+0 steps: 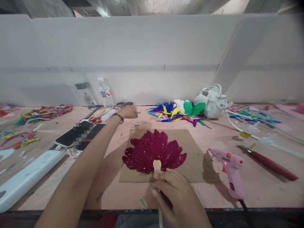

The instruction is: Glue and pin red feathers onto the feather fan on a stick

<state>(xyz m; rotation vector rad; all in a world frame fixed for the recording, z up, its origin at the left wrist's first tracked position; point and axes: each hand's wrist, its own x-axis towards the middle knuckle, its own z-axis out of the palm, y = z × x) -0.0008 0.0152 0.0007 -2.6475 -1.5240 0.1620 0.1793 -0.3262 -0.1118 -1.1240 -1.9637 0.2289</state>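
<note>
A dark red feather fan (152,152) lies spread over a piece of brown cardboard (193,153), with a few tiny white beads dotted on its feathers. Its pale wooden handle (157,165) points toward me, and the fingers of my right hand (177,194) are wrapped round it. My left hand (127,111) is stretched far forward with its fingers closed. A thin, dark tool (137,113) pokes out of them, too small to name surely. Just below that hand stands a small clear container (136,122); its contents are too small to make out.
A pink glue gun (231,172) with a red light and a red-handled craft knife (273,164) lie at right. Coloured feathers (175,110) and a white bag (210,104) are at the back. Left are phones (73,133), a power strip (30,177) and a water bottle (105,95).
</note>
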